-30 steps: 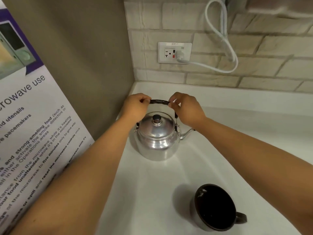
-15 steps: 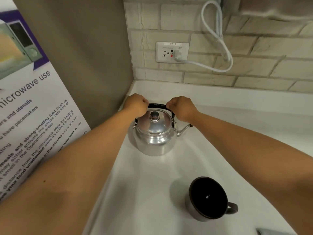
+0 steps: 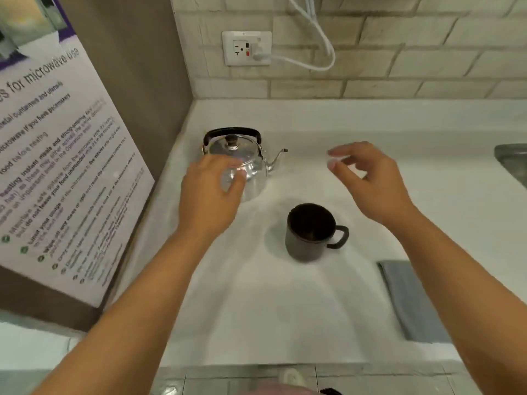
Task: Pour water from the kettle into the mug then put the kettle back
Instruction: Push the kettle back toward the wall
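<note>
A shiny metal kettle [image 3: 242, 158] with a black handle folded back and a black lid knob stands on the white counter [image 3: 256, 295] near the left wall, its spout pointing right. A dark mug [image 3: 312, 232] stands upright in front of it to the right, handle to the right. My left hand [image 3: 211, 195] hovers in front of the kettle's body, fingers apart, covering its lower part and holding nothing. My right hand [image 3: 368, 181] is in the air right of the spout and above the mug, fingers loosely spread and empty.
A microwave-use poster [image 3: 57, 166] leans on the brown wall at left. A wall socket [image 3: 246, 48] with a white cable [image 3: 316, 49] sits on the brick backsplash. A grey cloth [image 3: 410, 300] lies at right front; a metal sink edge [image 3: 513, 161] shows far right.
Both hands have let go of the kettle's handle and drawn back toward me and apart. The handle now lies folded back. The view has pulled back and shows more counter.
</note>
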A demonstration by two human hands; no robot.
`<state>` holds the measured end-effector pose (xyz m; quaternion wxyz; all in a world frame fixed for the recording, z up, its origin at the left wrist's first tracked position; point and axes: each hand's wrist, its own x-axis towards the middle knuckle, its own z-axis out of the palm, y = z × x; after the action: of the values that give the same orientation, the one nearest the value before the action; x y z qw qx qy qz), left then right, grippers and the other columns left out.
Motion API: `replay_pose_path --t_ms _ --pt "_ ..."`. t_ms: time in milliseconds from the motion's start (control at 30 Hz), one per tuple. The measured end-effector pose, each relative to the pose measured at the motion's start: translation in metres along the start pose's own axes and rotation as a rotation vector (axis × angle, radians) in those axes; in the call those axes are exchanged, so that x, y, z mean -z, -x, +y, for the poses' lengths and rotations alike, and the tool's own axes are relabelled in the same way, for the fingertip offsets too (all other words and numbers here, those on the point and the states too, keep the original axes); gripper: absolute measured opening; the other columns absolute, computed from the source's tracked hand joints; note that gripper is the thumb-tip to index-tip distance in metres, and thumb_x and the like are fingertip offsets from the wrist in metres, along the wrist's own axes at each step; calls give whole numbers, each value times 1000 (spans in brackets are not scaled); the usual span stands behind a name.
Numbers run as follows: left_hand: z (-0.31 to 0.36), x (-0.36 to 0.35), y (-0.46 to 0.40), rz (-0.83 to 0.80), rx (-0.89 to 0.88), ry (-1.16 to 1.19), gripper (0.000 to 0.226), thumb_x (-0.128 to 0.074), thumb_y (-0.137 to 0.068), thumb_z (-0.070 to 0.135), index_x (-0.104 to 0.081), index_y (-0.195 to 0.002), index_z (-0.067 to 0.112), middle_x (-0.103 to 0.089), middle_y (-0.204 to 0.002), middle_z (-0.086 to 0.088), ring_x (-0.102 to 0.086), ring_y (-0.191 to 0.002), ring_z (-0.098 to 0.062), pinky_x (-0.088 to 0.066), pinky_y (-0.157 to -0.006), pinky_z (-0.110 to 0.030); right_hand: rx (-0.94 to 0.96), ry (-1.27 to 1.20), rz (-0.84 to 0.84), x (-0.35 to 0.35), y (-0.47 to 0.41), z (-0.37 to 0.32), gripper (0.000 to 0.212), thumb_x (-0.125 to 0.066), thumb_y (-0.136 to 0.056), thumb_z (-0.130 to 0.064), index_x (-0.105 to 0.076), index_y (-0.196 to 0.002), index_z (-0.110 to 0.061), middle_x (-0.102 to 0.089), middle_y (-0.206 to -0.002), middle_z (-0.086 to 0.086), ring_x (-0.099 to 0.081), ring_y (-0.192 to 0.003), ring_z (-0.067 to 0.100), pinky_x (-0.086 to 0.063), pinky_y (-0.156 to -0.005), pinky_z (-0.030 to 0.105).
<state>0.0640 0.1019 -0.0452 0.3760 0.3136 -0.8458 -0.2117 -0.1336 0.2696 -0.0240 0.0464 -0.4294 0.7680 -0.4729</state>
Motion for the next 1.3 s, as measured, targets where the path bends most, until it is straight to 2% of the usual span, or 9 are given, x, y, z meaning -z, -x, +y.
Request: replay_pose_path --t_ms 167,333,467,567,633,800,933,1133,1300 --pt "-31 -27 113 -301 145 -108 47 -52 -95 37 -51 -135 13 -47 -145 -8 -39 -135 -26 -29 -112 -38 -391 128 231 14 135 80 25 -49 -96 -28 -64 -112 -16 -67 -112 5 -61 -105 24 -39 -82 26" --pt "-46 -41 146 -472 95 -354 66 -22 -97 53 -24 -149 12 -21 -159 -8 -13 -147 -23 -5 -120 -40 -312 588 -184 9 194 102 53 -35 -100 -33 -28 -149 -12 -25 -158 7 -16 -147 27 -15 -119 41" --pt "-47 -43 145 -478 68 -405 66 -20 -97 52 -23 -149 12 -20 -159 -9 -13 -147 -24 -5 -120 -41 -182 484 -456 14 184 98 63 -12 -94 -61 -13 -151 -33 -3 -156 -19 -1 -148 11 -1 -117 31" --pt "-47 -44 146 -462 79 -402 65 -24 -97 52 -26 -149 13 -22 -158 -8 -15 -147 -22 -5 -120 -38 81 498 -678 23 140 110 51 -17 -98 -51 -13 -149 -43 -7 -156 -25 -6 -145 6 -3 -116 32" --pt "-46 -42 145 -446 96 -386 64 -27 -97 52 -29 -148 13 -25 -158 -7 -17 -146 -21 -7 -120 -38 142 602 -640 25 100 132 49 -22 -101 -41 -13 -149 -44 -9 -158 -23 -7 -146 11 -1 -116 35" --pt "-42 -42 145 -390 132 -366 59 -37 -96 51 -38 -144 17 -32 -155 -4 -24 -144 -20 -12 -118 -36 -247 841 -383 -12 36 154 55 -9 -99 -41 0 -152 -32 2 -164 1 3 -149 32 -3 -114 53" --pt "-40 -43 146 -365 147 -384 59 -37 -96 53 -39 -144 19 -33 -154 -1 -24 -143 -16 -11 -116 -30 84 752 -574 -29 58 138 55 -9 -98 -43 1 -152 -34 3 -164 -3 5 -149 27 1 -117 50" --pt "-32 -41 150 -350 166 -375 55 -38 -98 46 -39 -144 17 -34 -154 -2 -25 -143 -16 -10 -116 -28 -256 815 -387 19 130 135 57 -7 -98 -46 7 -152 -32 4 -163 -2 7 -149 26 1 -118 50" --pt "-39 -22 148 -386 152 -297 43 -35 -102 31 -45 -141 17 -39 -151 0 -30 -141 -14 -15 -114 -25 54 599 -571 -23 231 65 58 2 -95 -49 16 -149 -32 18 -160 -8 27 -144 17 17 -117 38"
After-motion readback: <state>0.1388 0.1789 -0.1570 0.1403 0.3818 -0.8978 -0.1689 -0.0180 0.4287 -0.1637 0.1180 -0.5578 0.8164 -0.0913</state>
